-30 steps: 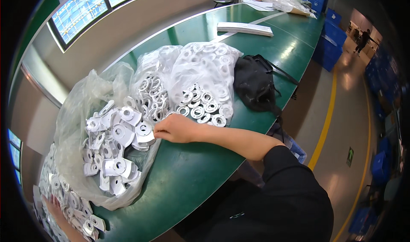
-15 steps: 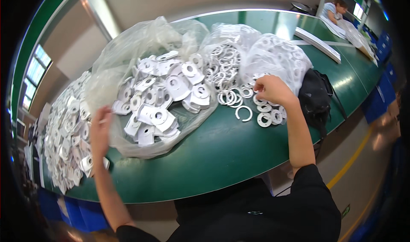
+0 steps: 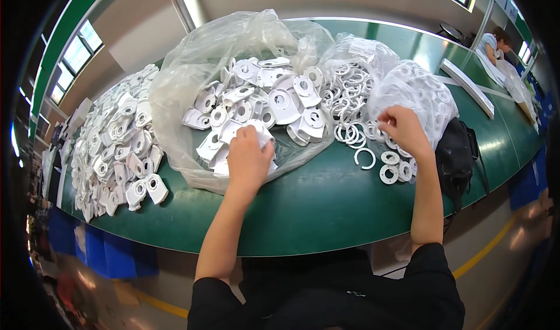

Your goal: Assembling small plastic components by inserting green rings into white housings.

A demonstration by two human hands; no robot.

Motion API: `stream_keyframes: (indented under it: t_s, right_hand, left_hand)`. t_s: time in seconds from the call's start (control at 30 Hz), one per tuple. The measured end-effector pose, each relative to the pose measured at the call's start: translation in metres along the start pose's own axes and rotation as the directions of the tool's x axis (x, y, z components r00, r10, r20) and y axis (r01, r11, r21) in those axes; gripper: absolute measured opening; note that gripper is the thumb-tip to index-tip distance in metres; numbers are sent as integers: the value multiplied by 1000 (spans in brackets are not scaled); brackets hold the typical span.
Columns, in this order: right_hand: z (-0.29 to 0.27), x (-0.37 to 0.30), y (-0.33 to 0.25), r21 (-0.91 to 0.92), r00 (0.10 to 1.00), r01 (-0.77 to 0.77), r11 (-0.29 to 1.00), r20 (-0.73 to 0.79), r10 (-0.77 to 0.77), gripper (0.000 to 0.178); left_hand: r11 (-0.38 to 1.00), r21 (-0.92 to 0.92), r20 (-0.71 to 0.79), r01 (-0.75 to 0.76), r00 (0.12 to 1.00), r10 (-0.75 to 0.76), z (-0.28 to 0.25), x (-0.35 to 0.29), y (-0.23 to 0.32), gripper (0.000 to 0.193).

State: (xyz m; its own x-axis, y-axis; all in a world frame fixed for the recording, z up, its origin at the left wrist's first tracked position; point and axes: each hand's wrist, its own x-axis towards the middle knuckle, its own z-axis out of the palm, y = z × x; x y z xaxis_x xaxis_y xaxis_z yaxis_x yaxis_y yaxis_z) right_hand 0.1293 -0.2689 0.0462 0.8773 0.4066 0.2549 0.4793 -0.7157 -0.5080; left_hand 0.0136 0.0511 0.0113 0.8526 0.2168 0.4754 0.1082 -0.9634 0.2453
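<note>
My left hand (image 3: 247, 160) is in the near part of a large clear plastic bag (image 3: 189, 165), its fingers curled onto one of the white plastic parts (image 3: 284, 101), each with a round hole and a flat flange. Most of the gripped part lies behind the fingers. On the right, my right hand (image 3: 406, 133) pinches thumb and fingers together at the mouth of a bag of white discs (image 3: 431, 91). What lies in that pinch is too small to make out. Flat white discs (image 3: 389, 174) with centre holes and an open white ring (image 3: 365, 158) lie beside it.
A heap of similar white parts (image 3: 119, 149) covers the left of the green table (image 3: 303, 219). White open rings (image 3: 349, 88) spill from a middle bag. A black bag (image 3: 456, 155) sits at the right edge, beyond it a long white strip (image 3: 468, 89). A person (image 3: 492, 49) works farther off.
My left hand has moved right from beside the left heap into the large bag, onto a white part. The right hand stays by the discs, still pinched. The whole view has shifted.
</note>
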Motion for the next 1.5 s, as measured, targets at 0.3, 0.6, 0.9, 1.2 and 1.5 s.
stream_keyframes:
  t_s: [0.3,0.6,0.9,1.2,1.5]
  right_hand:
    - [43,-4,-52,882,999,36,469,-20,-39,14]
    - [71,-8,-57,855,989,-78,513,133,-70,21]
    - [57,-10,-63,454,977,214,865,-75,-202,28]
    - [26,-11,-43,-164,841,-59,985,523,138,31]
    - [19,-11,-53,396,845,69,916,465,-264,14]
  left_hand:
    - [-236,-810,541,536,840,52,-33,1,36,17]
    - [-367,-619,594,694,720,359,2,-31,60,44]
    - [-181,-641,692,746,663,285,15,-35,59,37]
    - [-223,-687,663,691,722,195,18,-33,55,36]
    - [-356,-577,718,735,664,208,20,-34,50,44]
